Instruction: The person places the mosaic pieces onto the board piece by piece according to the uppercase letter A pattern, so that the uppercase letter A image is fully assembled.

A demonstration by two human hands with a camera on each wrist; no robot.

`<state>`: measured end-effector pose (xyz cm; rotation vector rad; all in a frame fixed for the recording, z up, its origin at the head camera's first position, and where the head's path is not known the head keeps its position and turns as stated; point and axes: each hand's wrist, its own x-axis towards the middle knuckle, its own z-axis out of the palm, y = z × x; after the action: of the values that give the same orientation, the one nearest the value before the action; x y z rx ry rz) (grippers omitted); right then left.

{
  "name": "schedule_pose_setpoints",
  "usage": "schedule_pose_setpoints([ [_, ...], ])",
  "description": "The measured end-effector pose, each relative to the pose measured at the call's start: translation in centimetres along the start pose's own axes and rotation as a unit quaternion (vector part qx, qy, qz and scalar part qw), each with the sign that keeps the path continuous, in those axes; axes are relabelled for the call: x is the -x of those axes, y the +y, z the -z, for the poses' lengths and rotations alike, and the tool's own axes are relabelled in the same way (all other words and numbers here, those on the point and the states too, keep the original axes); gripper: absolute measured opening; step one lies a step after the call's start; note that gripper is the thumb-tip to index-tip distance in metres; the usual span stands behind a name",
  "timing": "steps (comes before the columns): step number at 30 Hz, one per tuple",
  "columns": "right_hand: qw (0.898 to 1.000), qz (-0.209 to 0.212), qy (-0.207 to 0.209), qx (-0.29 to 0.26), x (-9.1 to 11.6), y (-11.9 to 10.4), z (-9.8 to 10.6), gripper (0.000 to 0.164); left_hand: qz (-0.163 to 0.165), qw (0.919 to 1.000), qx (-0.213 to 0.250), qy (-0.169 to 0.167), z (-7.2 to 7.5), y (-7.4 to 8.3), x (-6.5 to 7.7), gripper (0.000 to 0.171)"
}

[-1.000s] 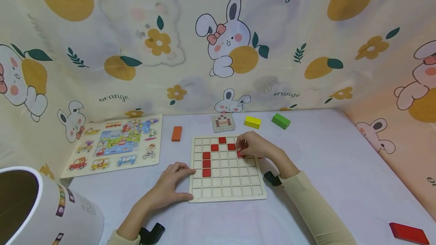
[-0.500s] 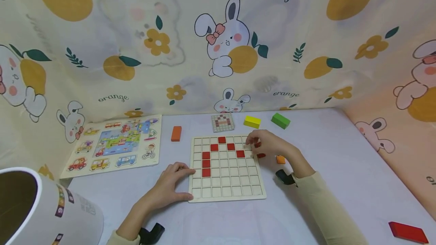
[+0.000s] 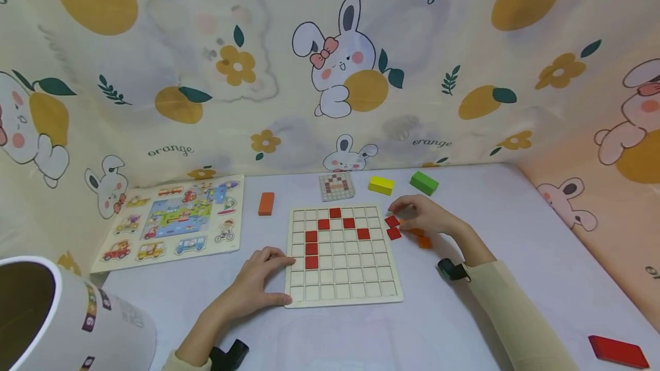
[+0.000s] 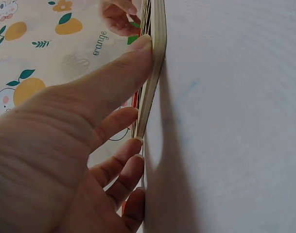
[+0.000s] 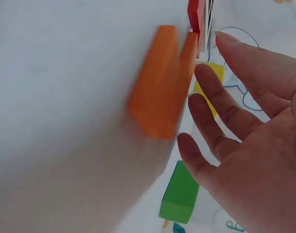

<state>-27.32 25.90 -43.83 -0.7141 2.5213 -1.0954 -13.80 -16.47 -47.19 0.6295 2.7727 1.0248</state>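
Observation:
A square wooden grid board (image 3: 356, 275) lies on the table, with several red square tiles (image 3: 311, 248) set in its cells. At the board's left edge is my left hand (image 3: 252, 285); its thumb and fingertips touch the rim, as the left wrist view also shows. My right hand (image 3: 428, 214) hovers just right of the board, fingers spread and slightly bent, nothing between them. Beneath and beside it lie two loose red tiles (image 3: 393, 233) and some orange pieces (image 3: 425, 242), partly hidden. In the right wrist view an orange block shape (image 5: 155, 92) sits near the fingertips.
Behind the board stand a small pattern card (image 3: 337, 186), a yellow block (image 3: 381, 185) and a green block (image 3: 424, 182). An orange block (image 3: 266, 204) and a picture puzzle (image 3: 180, 219) lie left. A white cylinder (image 3: 118, 319) is front left, a red block (image 3: 618, 352) front right.
My right hand has let go of a red tile in the board's right part and moved right, off the board, over the loose tiles. My left hand has stayed at the board's edge.

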Motion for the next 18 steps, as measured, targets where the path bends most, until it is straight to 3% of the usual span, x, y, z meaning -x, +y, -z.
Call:
schedule_pose_setpoints([
  [11, 0.999, -0.001, -0.04, 0.015, -2.2, -0.2, -0.5, 0.027, -0.01, 0.9999, -0.002, -0.002, 0.0, -0.3, 0.0, 0.073],
  [18, 0.999, -0.019, -0.026, 0.028, -2.2, -0.2, -0.6, 0.023, -0.006, 1.0, 0.0, -0.002, 0.1, -0.2, 0.0, 0.073],
])
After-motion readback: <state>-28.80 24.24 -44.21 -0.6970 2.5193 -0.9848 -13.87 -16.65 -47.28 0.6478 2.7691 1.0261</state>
